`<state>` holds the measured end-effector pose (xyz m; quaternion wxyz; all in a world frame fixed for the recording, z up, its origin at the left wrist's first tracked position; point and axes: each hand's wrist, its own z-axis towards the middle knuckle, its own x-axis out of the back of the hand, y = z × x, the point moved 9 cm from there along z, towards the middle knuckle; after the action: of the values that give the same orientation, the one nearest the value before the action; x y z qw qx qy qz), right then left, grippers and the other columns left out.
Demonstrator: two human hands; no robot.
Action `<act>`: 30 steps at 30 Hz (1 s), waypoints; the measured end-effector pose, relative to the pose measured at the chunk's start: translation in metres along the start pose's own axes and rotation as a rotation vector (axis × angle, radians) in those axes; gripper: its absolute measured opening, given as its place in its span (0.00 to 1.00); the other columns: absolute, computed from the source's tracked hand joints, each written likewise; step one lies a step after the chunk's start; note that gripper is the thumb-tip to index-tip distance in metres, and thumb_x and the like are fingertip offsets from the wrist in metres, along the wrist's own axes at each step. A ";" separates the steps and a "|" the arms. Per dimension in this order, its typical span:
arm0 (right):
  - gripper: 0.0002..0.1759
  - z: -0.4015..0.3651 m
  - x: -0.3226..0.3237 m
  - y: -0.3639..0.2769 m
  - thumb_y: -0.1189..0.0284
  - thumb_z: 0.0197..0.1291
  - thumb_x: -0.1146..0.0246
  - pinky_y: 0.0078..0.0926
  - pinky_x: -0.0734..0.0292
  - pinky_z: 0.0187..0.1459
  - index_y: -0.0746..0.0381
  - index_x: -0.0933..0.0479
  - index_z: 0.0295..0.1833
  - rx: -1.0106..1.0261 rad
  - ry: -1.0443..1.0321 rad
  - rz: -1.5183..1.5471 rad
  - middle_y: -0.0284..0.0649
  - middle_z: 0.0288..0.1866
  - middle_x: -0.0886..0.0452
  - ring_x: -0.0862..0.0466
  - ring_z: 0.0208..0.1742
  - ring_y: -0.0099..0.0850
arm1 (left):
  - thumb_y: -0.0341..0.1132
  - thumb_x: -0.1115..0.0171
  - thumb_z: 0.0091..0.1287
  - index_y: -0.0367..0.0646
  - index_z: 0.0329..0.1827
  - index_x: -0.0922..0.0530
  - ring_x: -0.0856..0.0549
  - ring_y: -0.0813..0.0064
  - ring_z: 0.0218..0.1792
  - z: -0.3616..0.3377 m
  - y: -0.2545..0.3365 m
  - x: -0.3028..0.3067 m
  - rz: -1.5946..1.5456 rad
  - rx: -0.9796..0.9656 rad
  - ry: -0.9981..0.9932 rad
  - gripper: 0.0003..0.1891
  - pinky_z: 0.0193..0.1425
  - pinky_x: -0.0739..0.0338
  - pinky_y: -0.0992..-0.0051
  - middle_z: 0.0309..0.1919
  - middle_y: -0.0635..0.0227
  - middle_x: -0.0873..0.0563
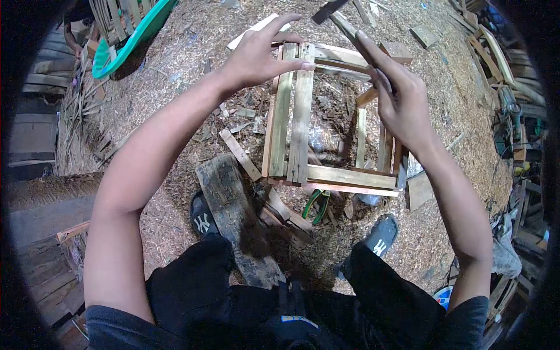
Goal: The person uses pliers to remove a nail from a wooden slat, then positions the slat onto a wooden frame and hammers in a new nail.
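Observation:
A wooden crate (301, 116) of pale slats on a frame is in the middle of the head view. My left hand (256, 58) grips its far left corner, thumb on a slat and index finger raised. My right hand (402, 99) is closed around the handle of a hammer (348, 29) above the crate's far right side. The dark hammer head points up and left, apart from the slats. Below the crate's near edge lie green-handled pliers (317, 206).
A worn wooden beam (230, 204) lies between my feet. Loose wood pieces (240, 154) and shavings cover the ground. At upper left is a green curved plastic object (131, 41), with another person's arm (73, 38) beyond it. Stacked wood (496, 58) lines the right.

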<state>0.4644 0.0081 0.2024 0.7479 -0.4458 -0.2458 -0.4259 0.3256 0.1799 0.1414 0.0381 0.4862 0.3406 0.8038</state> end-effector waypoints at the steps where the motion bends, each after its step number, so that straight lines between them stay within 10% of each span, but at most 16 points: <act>1: 0.35 -0.004 -0.007 0.006 0.84 0.70 0.41 0.41 0.16 0.45 0.48 0.28 0.79 -0.039 -0.048 0.025 0.54 0.50 0.11 0.11 0.43 0.40 | 0.56 0.18 0.58 0.54 0.82 0.35 0.11 0.57 0.61 0.000 0.002 0.001 0.030 -0.016 0.024 0.50 0.69 0.18 0.57 0.57 0.61 0.09; 6: 0.37 -0.007 -0.023 0.020 0.83 0.67 0.38 0.50 0.17 0.52 0.44 0.29 0.79 -0.250 -0.247 0.021 0.59 0.53 0.13 0.12 0.50 0.56 | 0.54 0.18 0.57 0.56 0.81 0.34 0.10 0.60 0.60 0.000 0.007 0.003 0.089 -0.081 0.059 0.49 0.66 0.15 0.60 0.56 0.63 0.08; 10: 0.35 -0.006 0.000 -0.001 0.82 0.69 0.39 0.49 0.17 0.53 0.45 0.28 0.79 -0.011 0.012 0.076 0.58 0.55 0.14 0.12 0.52 0.55 | 0.53 0.18 0.58 0.56 0.80 0.33 0.09 0.60 0.58 -0.002 0.001 0.001 0.027 -0.010 0.042 0.47 0.64 0.15 0.60 0.55 0.62 0.08; 30: 0.42 0.005 0.005 0.010 0.77 0.66 0.36 0.44 0.14 0.43 0.31 0.34 0.81 0.151 -0.193 -0.230 0.42 0.42 0.18 0.14 0.39 0.44 | 0.54 0.18 0.58 0.50 0.75 0.28 0.09 0.62 0.57 -0.002 0.009 0.004 0.085 -0.036 0.051 0.43 0.63 0.14 0.61 0.55 0.61 0.08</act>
<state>0.4754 0.0126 0.2045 0.6985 -0.3962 -0.3974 -0.4442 0.3240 0.1736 0.1489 0.0040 0.4789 0.3061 0.8228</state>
